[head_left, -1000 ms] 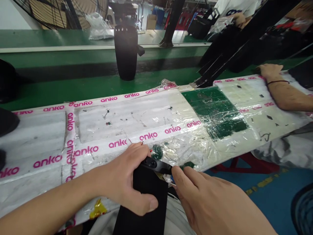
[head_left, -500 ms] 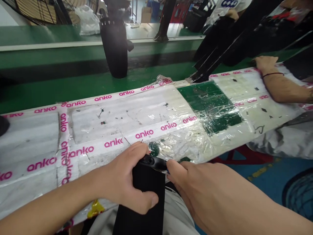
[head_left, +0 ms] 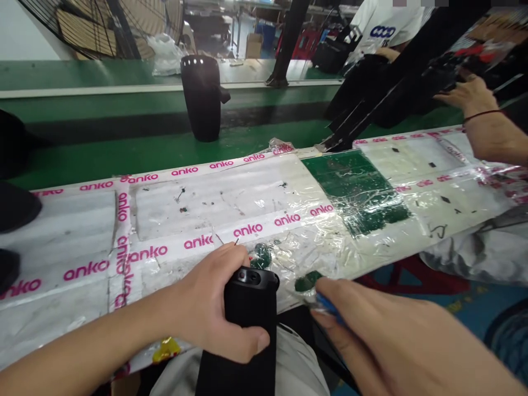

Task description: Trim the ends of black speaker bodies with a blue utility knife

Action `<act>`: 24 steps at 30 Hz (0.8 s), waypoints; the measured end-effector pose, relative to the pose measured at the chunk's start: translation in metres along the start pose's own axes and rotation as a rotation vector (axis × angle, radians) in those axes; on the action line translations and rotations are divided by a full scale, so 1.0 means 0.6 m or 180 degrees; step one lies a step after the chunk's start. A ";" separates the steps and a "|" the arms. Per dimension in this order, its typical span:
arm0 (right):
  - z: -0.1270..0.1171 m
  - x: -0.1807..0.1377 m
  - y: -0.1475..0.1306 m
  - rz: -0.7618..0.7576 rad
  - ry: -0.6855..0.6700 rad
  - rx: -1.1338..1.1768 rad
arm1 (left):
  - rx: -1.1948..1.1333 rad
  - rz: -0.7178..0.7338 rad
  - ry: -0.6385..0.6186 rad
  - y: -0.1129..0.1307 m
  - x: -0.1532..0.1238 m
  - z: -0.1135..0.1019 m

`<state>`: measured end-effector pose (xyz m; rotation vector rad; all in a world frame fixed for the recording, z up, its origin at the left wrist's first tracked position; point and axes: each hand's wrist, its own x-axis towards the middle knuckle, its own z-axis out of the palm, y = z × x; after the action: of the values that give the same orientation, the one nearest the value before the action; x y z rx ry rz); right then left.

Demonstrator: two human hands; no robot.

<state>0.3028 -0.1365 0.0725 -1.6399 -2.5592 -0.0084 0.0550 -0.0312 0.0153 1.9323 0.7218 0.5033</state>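
Note:
My left hand (head_left: 223,308) is wrapped round a long black casing (head_left: 249,324) that stands almost upright over my lap. Its upper end carries a dark glossy cap with small round recesses, and the lower part runs out of the picture. To the right, apart from the casing, my right hand (head_left: 371,324) pinches a small blue tool (head_left: 328,303) with a pale, blurred part at its front. The fingers hide most of it, so its kind is unclear.
White foam panels with pink-printed tape (head_left: 247,230) cover the bench edge, with a green patch (head_left: 358,190). A black cylinder with a side knob (head_left: 201,102) stands on the green bench. A slanted dark post (head_left: 396,82) rises behind. A co-worker's hand (head_left: 474,99) is at the right.
My right hand has moved right and slightly down, away from the casing's top, with the blue tool in it. The left hand keeps its hold. The co-worker's hand has shifted toward dark items.

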 end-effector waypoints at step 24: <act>0.116 0.044 -0.054 0.2268 -0.0188 0.4782 | -0.0317 0.0183 -0.0306 -0.013 0.004 -0.050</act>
<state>0.2566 -0.1220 0.0072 -1.5247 -1.0222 1.5110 0.0362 -0.0075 0.0214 1.8746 0.5707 0.4697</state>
